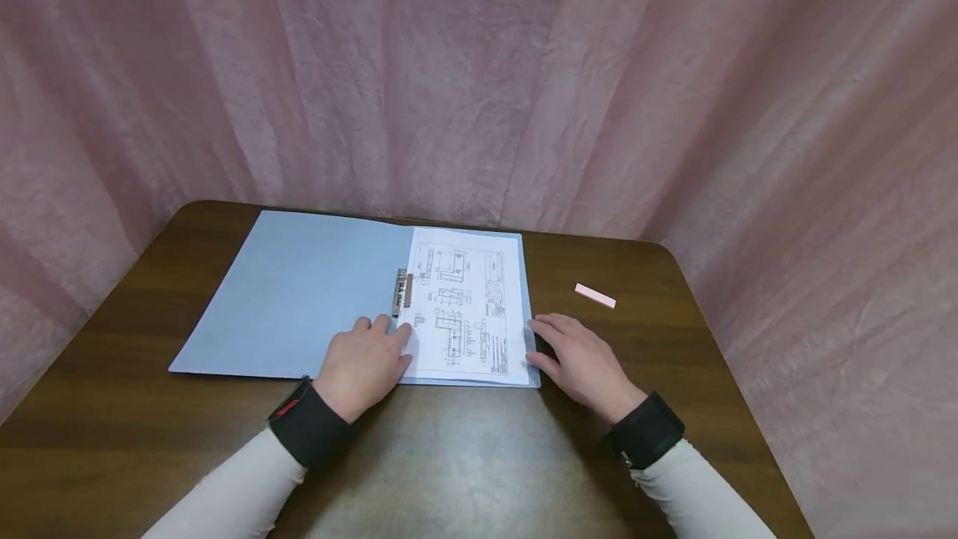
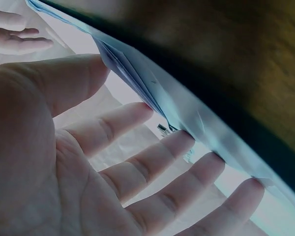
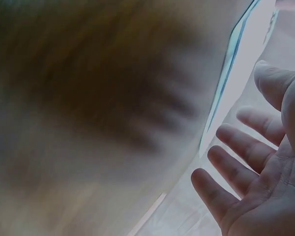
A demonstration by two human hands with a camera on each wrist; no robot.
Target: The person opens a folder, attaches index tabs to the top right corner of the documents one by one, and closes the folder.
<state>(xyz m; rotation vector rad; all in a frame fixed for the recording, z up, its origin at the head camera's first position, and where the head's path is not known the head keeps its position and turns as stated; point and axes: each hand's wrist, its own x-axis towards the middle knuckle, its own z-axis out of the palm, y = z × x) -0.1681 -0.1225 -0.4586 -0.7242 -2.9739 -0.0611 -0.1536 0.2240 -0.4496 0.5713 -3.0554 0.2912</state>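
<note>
left hand (image 1: 364, 368), fingers loose, touches thin white paper (image 1: 467, 298) on a smooth blue folder (image 1: 314, 298); right hand (image 1: 582, 363) relaxed.

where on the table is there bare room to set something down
Bare tabletop shows between the sleeves, right of the folder around the pink strip, and left of the folder. Crowded: the folder's middle and right half, with the metal clip, paper and left hand, plus its right edge, by the right hand.
</note>
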